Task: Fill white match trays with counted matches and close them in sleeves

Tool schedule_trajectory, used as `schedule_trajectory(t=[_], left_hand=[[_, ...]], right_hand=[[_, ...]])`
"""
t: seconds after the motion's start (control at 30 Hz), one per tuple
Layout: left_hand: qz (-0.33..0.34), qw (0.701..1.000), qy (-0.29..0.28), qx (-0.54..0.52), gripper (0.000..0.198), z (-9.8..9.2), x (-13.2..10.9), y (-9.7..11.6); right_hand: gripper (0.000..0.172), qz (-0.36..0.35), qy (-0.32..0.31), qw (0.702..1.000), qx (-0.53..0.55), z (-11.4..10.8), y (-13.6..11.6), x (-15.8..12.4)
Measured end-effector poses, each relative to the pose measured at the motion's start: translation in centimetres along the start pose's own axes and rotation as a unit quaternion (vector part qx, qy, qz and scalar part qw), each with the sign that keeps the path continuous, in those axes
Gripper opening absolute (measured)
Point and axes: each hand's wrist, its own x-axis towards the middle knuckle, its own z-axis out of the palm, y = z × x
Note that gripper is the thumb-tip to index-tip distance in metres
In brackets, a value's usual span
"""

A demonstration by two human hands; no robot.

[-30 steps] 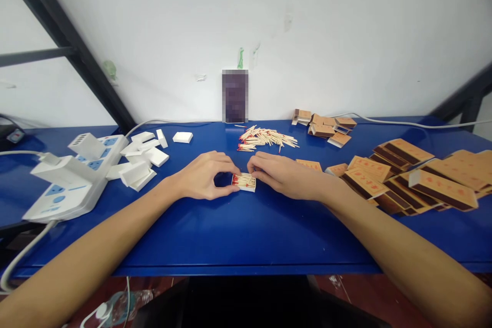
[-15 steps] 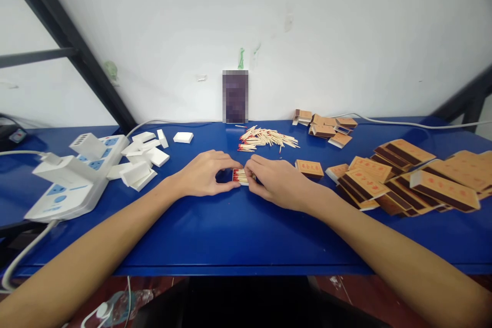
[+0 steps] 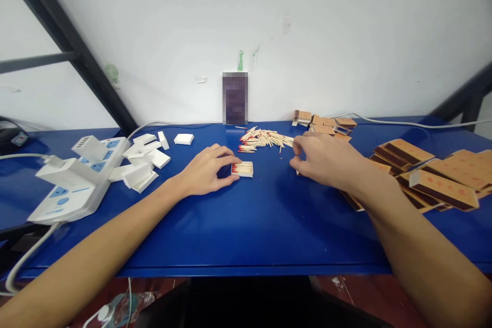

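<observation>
Head view: here's my left hand (image 3: pixel 210 170) pinching the left end of the white tray (image 3: pixel 246 175), lined-up matches (image 3: pixel 243 168) inside, flat on the worktop (image 3: pixel 238 230). Off right, my right hand (image 3: pixel 325 160) curls over what's probably a matchbox (image 3: pixel 299 173), mostly hidden; can't tell whether it's gripping. Loose matchsticks (image 3: pixel 267 139) lie heaped beyond.

Can't pin it down for sure, but this looks like a work nook in a dorm or some similar small room. Plain, scuffed white wall (image 3: pixel 172 36) with green scraps (image 3: pixel 241 60) on it, blue counter (image 3: pixel 230 236) right against it, dark metal bars (image 3: pixel 49 25) slanting in from 2 sides, a power strip (image 3: pixel 90 200) and reddish floor (image 3: pixel 357 297) below.
</observation>
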Motion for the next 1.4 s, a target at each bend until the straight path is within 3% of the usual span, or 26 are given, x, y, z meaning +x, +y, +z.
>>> schedule_trajectory(t=[0.1,0.2,0.33,0.53,0.77,0.87,0.97,1.13,1.4], left_hand=[[0.024,0.999,0.032,-0.003,0.026,0.0,-0.1,-0.1],[0.038,0.999,0.019,-0.021,0.018,0.1,-0.2,-0.1],[0.042,0.998,-0.013,-0.049,0.012,0.2,-0.2,-0.1],[0.024,0.997,-0.003,-0.08,0.013,0.1,0.0,0.1],[0.0,0.996,-0.036,-0.082,0.026,0.1,0.1,0.3],[0.011,0.994,-0.017,-0.103,0.025,0.2,0.2,0.3],[0.019,0.992,-0.003,-0.125,0.024,0.3,0.2,0.4],[0.024,0.993,-0.008,-0.117,0.026,0.2,0.1,0.5],[0.01,0.992,-0.009,-0.127,0.026,-0.1,0.1,0.4]], right_hand=[[0.01,-0.018,-0.069,0.997,-0.015,0.3,1.0,-0.2],[0.005,-0.012,-0.124,0.992,0.006,0.2,1.0,-0.4],[0.002,-0.038,-0.156,0.986,0.049,-0.6,0.7,-0.8],[0.013,-0.11,-0.181,0.971,0.109,-1.4,0.0,-1.1],[0.023,-0.106,-0.168,0.973,0.116,-0.6,0.1,-1.1],[0.03,-0.119,-0.103,0.983,0.093,0.8,-0.6,-0.6],[0.038,-0.187,-0.03,0.974,0.127,2.3,-1.7,-0.1],[0.053,-0.205,-0.017,0.965,0.164,3.2,-2.6,0.2],[0.035,-0.215,0.001,0.956,0.199,2.6,-2.6,0.3]])
